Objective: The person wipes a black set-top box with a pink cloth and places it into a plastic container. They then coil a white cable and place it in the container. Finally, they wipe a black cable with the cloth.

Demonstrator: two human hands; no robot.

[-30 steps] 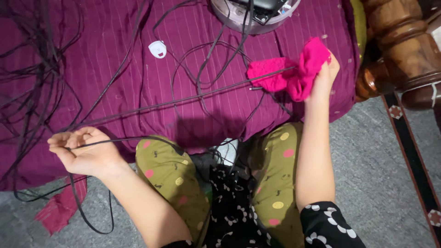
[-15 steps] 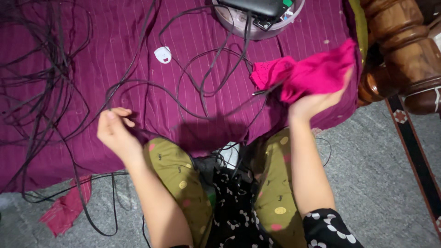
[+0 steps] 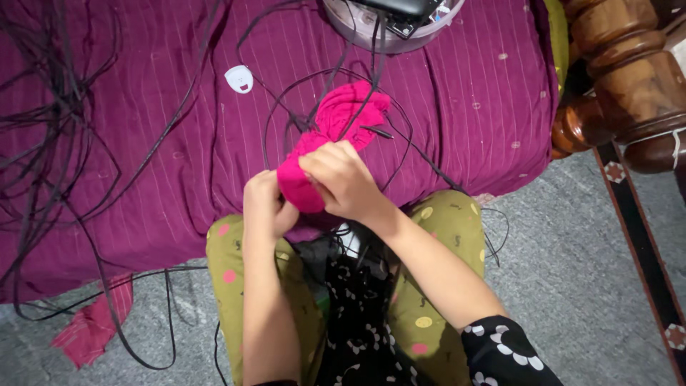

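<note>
Pink cloth (image 3: pixel 336 136) clamped between both hands, left (image 3: pixel 263 204) and right (image 3: pixel 343 179), together.

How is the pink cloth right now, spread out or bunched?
Bunched: the pink cloth is gathered into a crumpled wad, gripped by the left hand and right hand.

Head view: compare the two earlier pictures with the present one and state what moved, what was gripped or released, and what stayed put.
The left hand let go of the black cord and came in to the centre. The right hand brought the pink cloth from the far right to the middle; both hands now grip it together. The maroon sheet, small white device and round tub stayed put.
</note>
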